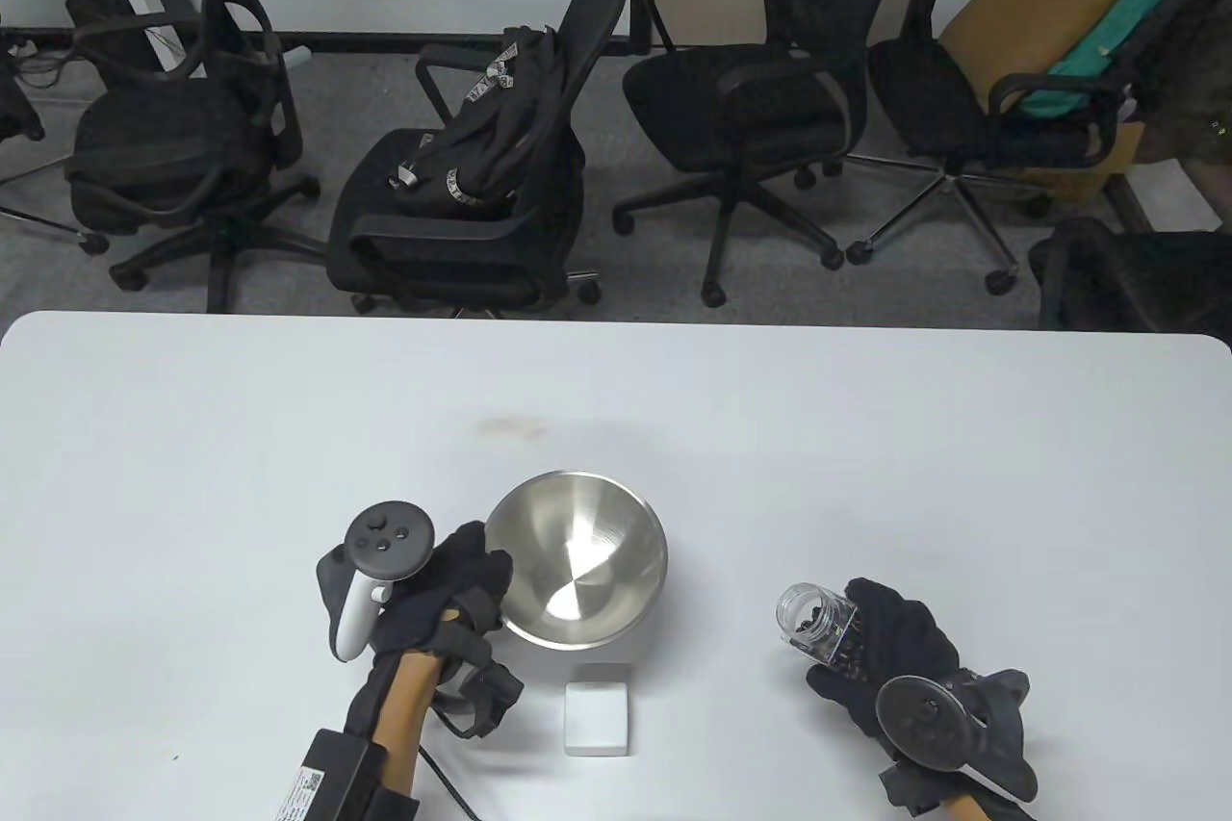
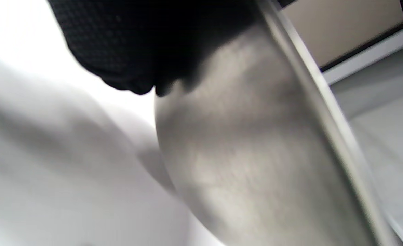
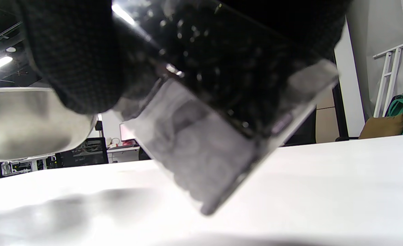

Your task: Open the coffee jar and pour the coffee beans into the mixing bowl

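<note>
A steel mixing bowl sits on the white table, tipped a little; no beans show inside it. My left hand holds its left rim, fingers curled against the outer wall. My right hand grips a clear coffee jar to the right of the bowl. The jar has no lid, is tilted with its mouth up and to the left, and dark beans show inside. It hangs just above the table. A white square lid lies flat in front of the bowl.
The table stretches white to the far edge, where several black office chairs stand on the carpet. A faint brown smudge marks the table beyond the bowl.
</note>
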Demonstrator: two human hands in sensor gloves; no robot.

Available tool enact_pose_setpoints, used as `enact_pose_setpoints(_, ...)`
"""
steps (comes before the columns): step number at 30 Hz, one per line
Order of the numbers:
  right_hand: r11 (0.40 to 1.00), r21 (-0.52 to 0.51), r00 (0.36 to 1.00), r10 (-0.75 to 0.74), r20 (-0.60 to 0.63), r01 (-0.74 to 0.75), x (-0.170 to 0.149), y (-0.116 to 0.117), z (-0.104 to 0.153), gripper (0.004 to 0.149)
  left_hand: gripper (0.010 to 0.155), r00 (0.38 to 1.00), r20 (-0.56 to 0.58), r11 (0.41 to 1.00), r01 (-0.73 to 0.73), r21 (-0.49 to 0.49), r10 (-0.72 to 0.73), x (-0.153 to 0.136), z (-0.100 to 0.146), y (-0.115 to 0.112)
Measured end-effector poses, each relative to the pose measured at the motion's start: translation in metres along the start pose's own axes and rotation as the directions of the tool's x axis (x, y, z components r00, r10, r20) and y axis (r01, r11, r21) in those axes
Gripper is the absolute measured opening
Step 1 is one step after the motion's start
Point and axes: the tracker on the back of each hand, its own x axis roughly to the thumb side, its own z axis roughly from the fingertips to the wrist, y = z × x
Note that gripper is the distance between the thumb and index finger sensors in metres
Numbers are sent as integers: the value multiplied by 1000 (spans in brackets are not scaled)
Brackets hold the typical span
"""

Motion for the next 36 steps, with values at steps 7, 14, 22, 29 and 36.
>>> enact_pose_setpoints(7, 1000, -18, 1000, 14, -4, -14, -2, -6, 0, 91, 44, 989, 76, 979, 136, -151, -125, 28, 4, -41)
enact_pose_setpoints(14, 996, -41, 997, 79, 25, -78, 4, -14, 2, 91, 44, 977, 116, 958, 201, -206, -180, 38, 8, -66)
enact_pose_setpoints(22, 970, -88, 968, 234, 84, -227, 22, -20, 3, 91, 44, 972, 138, 948, 220, -231, -192, 43, 10, -77)
enact_pose_setpoints(29, 940, -122, 933, 334, 136, -319, 38, -18, 5, 91, 44, 967, 152, 942, 236, -238, -203, 47, 12, -83)
enact_pose_setpoints(36, 891, -152, 874, 450, 181, -427, 49, -12, 7, 90, 44, 966, 159, 940, 240, -243, -205, 48, 13, -84)
